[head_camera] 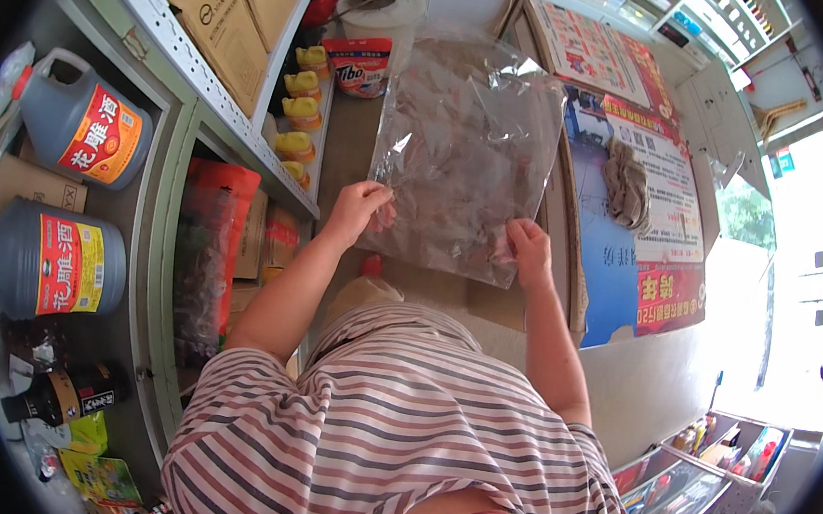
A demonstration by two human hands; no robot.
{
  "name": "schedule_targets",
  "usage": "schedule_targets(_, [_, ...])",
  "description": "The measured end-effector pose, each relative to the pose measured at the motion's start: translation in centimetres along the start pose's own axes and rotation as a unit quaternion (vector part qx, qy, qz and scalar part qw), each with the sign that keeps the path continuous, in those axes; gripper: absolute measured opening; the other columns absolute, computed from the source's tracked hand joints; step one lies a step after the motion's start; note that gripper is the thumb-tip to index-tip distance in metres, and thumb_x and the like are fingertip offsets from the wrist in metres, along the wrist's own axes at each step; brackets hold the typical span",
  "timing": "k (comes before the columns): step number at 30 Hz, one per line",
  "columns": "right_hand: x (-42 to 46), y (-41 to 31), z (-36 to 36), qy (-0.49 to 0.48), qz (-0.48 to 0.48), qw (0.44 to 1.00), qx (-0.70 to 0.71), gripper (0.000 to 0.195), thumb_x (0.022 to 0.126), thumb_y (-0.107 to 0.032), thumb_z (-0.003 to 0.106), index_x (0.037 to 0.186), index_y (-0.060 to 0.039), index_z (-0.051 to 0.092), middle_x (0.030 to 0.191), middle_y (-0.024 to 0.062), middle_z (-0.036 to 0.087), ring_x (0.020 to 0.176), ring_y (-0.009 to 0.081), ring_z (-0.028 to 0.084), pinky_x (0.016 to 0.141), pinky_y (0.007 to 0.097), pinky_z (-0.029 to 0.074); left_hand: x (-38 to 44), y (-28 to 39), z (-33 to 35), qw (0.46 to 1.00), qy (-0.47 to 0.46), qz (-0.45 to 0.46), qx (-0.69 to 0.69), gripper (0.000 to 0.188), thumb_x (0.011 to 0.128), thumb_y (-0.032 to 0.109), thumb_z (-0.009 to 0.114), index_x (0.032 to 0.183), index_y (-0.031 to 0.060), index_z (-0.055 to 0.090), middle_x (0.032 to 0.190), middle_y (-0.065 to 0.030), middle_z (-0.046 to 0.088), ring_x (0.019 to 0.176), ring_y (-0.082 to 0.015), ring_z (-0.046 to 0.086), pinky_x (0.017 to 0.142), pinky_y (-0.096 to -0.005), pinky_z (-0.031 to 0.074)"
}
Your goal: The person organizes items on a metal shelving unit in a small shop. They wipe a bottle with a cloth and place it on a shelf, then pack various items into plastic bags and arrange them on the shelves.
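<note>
A large clear plastic bag (pixel 463 152) is spread out in front of me, with bright glints on its creases. My left hand (pixel 361 209) pinches its near left edge between thumb and fingers. At the near right corner, my right hand (pixel 527 246) grips the film in the same way. Through the clear plastic, the fingertips of both hands show faintly. The bag looks flat, and I see nothing inside it. Its far end lies in front of a white lidded bucket (pixel 401 21).
Shelves on the left hold dark plastic jugs (pixel 96 120), cardboard boxes (pixel 219 24) and yellow-capped bottles (pixel 301 112). A red-and-white detergent pouch (pixel 361 68) stands beyond the bag. To the right, a poster-covered counter (pixel 601 286) carries a crumpled grey cloth (pixel 626 187). Compartment boxes (pixel 726 448) sit lower right.
</note>
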State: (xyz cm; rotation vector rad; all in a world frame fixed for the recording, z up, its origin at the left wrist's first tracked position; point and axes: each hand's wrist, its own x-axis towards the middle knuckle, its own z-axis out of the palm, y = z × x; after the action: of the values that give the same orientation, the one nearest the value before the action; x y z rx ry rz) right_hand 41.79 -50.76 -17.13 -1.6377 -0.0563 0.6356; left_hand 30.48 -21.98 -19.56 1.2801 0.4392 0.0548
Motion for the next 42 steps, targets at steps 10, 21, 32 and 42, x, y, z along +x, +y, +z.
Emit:
schedule_targets(10, [-2.0,0.0,0.9,0.090,-0.142,0.983,-0.079,0.015,0.086,-0.018,0.057,0.081,-0.0042,0.060,0.054,-0.0056,0.044,0.046,0.0024,0.039,0.042,0.0196,0.030,-1.1,-1.7,-1.3,0.998,-0.017,0.054,-0.041,0.028,0.089,0.032,0.050,0.089,0.0051,0.057,0.060,-0.0013,0.053,0.049,-0.0081,0.049,0.046,-0.0207,0.040])
schedule_targets(21, [-2.3,-0.5,-2.8,0.012,-0.070,0.990,0.119,0.023,0.090,-0.023,0.051,0.100,-0.0029,0.056,0.065,0.0025,0.058,0.050,0.0078,0.051,0.045,0.0204,0.040,1.0,3.8,3.8,0.992,-0.062,0.109,0.030,0.013,0.087,0.018,0.052,0.091,0.0053,0.054,0.067,-0.0059,0.061,0.056,-0.0111,0.057,0.049,-0.0227,0.043])
schedule_targets(32, [-4.9,-3.2,-6.6,0.030,-0.131,0.991,0.014,0.019,0.084,-0.013,0.051,0.099,-0.0052,0.060,0.060,0.0036,0.055,0.048,0.0090,0.049,0.044,0.0227,0.039,1.3,5.5,6.6,0.989,-0.084,0.118,0.039,0.028,0.086,0.015,0.045,0.108,0.0025,0.056,0.057,-0.0029,0.053,0.047,-0.0102,0.048,0.044,-0.0226,0.036])
schedule_targets(42, [-6.8,-3.9,-9.5,-0.111,-0.188,0.946,0.240,0.029,0.086,-0.007,0.046,0.114,-0.0086,0.054,0.056,0.0010,0.053,0.045,0.0066,0.047,0.039,0.0203,0.034,3.6,5.7,8.9,0.982,-0.181,0.048,-0.040,0.022,0.088,0.010,0.045,0.108,0.0048,0.052,0.056,-0.0059,0.055,0.042,-0.0128,0.049,0.039,-0.0236,0.040])
